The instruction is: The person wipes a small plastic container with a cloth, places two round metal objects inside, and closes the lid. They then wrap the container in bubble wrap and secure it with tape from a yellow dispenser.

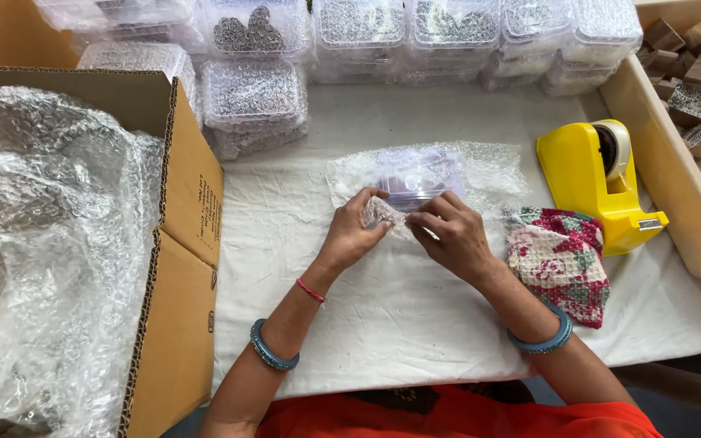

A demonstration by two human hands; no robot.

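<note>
Partly wrap-veiled clear box (pixel 420 174), hands (pixel 406 227) pinching edge.

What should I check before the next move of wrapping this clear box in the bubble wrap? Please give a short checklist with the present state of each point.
1. Both hands hold the near edge of the bubble wrap sheet: ok, left hand and right hand pinch it.
2. Clear plastic box lies on the sheet: ok.
3. Box lid fully shut: cannot tell.
4. Yellow tape dispenser within reach: ok, it stands just right of the sheet.
5. Patterned cloth clear of the sheet: not ok, it touches the right corner.
6. Cardboard box open at the left: ok.
</note>
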